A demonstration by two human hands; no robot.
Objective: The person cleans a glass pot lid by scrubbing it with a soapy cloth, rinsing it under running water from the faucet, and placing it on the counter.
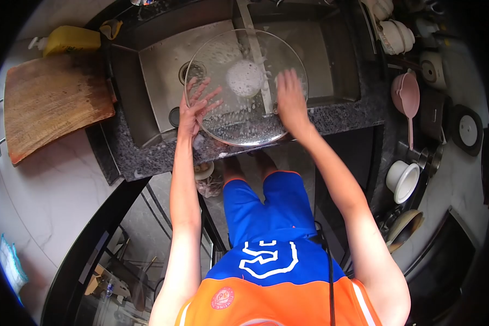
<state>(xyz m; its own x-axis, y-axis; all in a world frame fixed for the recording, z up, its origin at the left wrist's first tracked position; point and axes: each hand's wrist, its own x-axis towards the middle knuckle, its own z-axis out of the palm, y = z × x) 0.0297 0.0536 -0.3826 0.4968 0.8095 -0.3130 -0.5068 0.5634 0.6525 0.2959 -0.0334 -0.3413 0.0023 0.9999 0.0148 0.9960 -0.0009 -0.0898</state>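
Observation:
A large round glass lid (228, 117), see-through and spotted with soap suds, is held tilted over the sink's front edge. My left hand (195, 106) grips its left rim, fingers spread and seen against the glass. A thick patch of white foam (245, 78) lies near the lid's middle. On the right part of the lid rests my right hand (292, 100), its fingers close together and pressed to the glass. Whatever may be under those fingers is hidden.
Beneath the lid is a two-basin sink (163, 54) with a dark stone counter edge (141, 157). A wooden cutting board (57, 103) and yellow bottle (70, 41) are at left. A pink ladle-like scoop (406, 95), a white bowl (402, 181) and other kitchenware line the right.

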